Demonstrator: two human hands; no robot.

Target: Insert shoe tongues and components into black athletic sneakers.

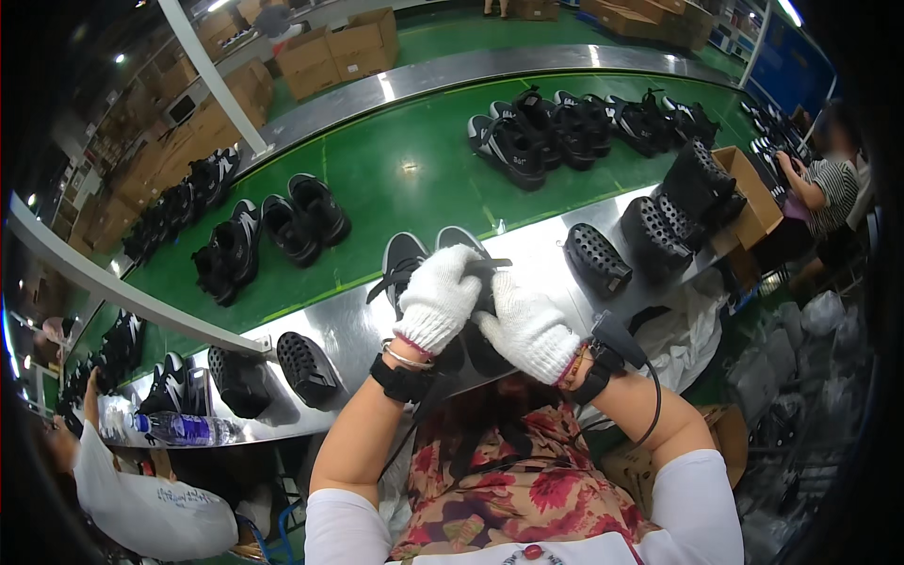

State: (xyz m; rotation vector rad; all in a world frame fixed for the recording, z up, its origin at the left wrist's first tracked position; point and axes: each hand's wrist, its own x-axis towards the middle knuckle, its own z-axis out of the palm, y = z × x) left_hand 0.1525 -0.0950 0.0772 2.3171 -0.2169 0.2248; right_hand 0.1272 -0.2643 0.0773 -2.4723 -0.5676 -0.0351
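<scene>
A pair of black sneakers with grey toes stands at the metal edge before me: the left sneaker (405, 252) and the right sneaker (460, 237). Over the right one, my left hand (439, 297), in a white knit glove, is closed on a flat black shoelace (493, 264). Beside it my right hand (529, 325), gloved the same way, has its fingers curled at that lace, with the thumb against the shoe. The gloves cover most of the right sneaker. Loose lace ends stick out from the left sneaker.
Black perforated shoe forms (597, 259) stand on the metal ledge at both sides, with a cardboard box (753, 202) at right. Several black sneakers (508, 151) rest on the green belt (405, 179). A white post (141, 292) crosses at left, near a bottle (188, 428). Co-workers sit both sides.
</scene>
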